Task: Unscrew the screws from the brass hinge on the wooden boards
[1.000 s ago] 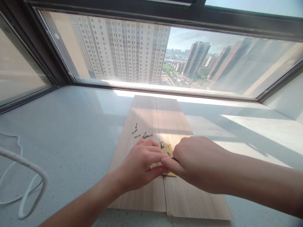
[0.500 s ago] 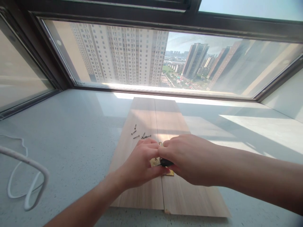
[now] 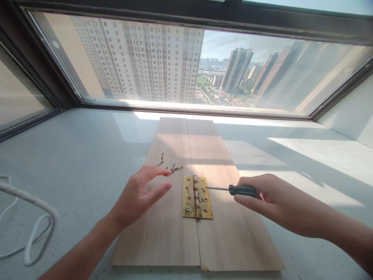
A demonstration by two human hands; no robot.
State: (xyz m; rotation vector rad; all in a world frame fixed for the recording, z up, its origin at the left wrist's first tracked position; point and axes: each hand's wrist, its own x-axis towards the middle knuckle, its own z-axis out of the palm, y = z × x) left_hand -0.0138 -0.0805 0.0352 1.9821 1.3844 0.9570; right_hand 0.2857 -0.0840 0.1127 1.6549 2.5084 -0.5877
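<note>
A brass-coloured butt hinge (image 3: 207, 182) lies unfolded across the seam between two pale wooden boards (image 3: 171, 241). A screw head shows in the lower hole of its left leaf; holes in the right leaf look unfilled. My right hand (image 3: 276, 198) grips the black handle of a screwdriver (image 3: 243, 190), whose shaft points left with the tip above the right leaf. My left hand (image 3: 140, 190) is over the left board, thumb and forefinger apart. Its forefinger reaches the edge of several loose screws (image 3: 178, 168); whether it touches one I cannot tell.
A white cable (image 3: 43, 208) loops over the pale speckled sill (image 3: 87, 163) at the left. Behind the boards runs a large window with a dark frame (image 3: 186, 111). Bands of sunlight cross the sill and boards.
Both hands have parted from the hinge, uncovering it. My left hand has moved left and opened by the screws. My right hand has drawn back right, carrying the screwdriver. The view has shifted slightly.
</note>
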